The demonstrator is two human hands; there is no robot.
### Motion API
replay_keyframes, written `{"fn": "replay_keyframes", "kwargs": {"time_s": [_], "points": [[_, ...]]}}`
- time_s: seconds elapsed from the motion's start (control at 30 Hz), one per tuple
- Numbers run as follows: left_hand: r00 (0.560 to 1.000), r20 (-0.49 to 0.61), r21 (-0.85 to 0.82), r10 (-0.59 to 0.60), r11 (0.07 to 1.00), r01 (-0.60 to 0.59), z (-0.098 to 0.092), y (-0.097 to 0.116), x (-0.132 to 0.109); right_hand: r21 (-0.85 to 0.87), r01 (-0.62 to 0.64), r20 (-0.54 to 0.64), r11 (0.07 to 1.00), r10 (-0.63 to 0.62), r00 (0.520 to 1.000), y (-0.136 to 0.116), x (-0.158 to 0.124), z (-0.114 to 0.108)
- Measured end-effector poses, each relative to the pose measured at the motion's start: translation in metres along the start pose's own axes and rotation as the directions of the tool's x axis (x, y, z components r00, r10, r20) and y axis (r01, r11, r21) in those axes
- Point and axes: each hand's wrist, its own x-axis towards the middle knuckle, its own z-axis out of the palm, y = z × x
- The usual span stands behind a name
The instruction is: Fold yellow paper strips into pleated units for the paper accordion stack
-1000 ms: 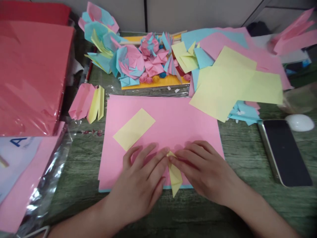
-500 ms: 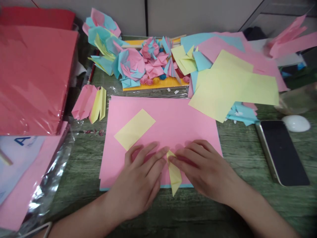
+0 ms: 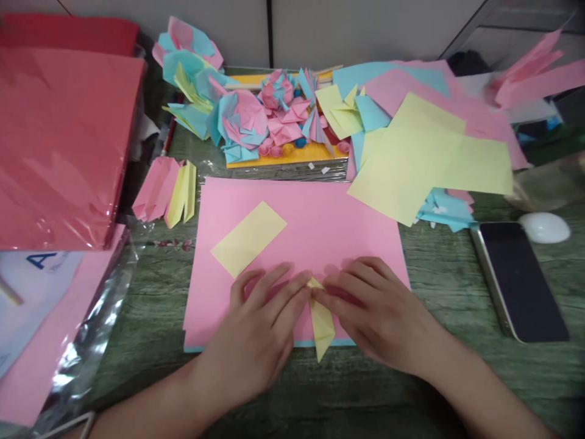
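Moved since half a second ago: left hand's (image 3: pixel 258 326) leading fingers, now in against top of folded yellow strip (image 3: pixel 322 323). Listed by size, we note: dark green tabletop (image 3: pixel 158 292); pink sheets (image 3: pixel 329 219), stacked on it; right hand (image 3: pixel 386 317), fingers bunched, pinching strip's top; left inner fingers pressed together there, outer ones spread; yellow rectangle (image 3: pixel 249 239), flat on pink; strip, between hands, pointed lower end overhanging near edge. We judge step: small top fold; next move calls for firm creasing.
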Motion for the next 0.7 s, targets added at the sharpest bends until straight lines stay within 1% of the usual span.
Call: {"fn": "replay_keyframes", "kwargs": {"time_s": [0.17, 0.27, 0.37, 0.5, 0.7], "points": [[1.0, -0.02, 0.0, -0.009, 1.0, 0.009, 0.003, 0.001, 0.0, 0.017, -0.01, 0.013, 1.0, 0.01, 1.0, -0.001, 0.0, -0.001], [1.0, -0.028, 0.003, -0.014, 1.0, 0.014, 0.004, 0.002, -0.002, 0.093, -0.034, 0.025, 0.995, 0.032, 0.999, 0.001, 0.0, -0.001], [0.999, -0.046, 0.005, -0.02, 1.0, 0.02, 0.004, 0.001, -0.002, 0.151, -0.079, -0.003, 0.985, 0.081, 0.997, 0.003, 0.0, 0.002], [0.999, -0.051, 0.031, -0.012, 0.999, 0.013, 0.002, -0.001, -0.002, 0.105, -0.097, -0.048, 0.99, 0.102, 0.994, 0.003, 0.001, 0.008], [0.995, -0.077, 0.027, -0.055, 0.998, 0.057, 0.0, 0.001, -0.001, 0.017, -0.121, -0.026, 0.993, 0.121, 0.992, -0.002, 0.002, 0.011]]}}
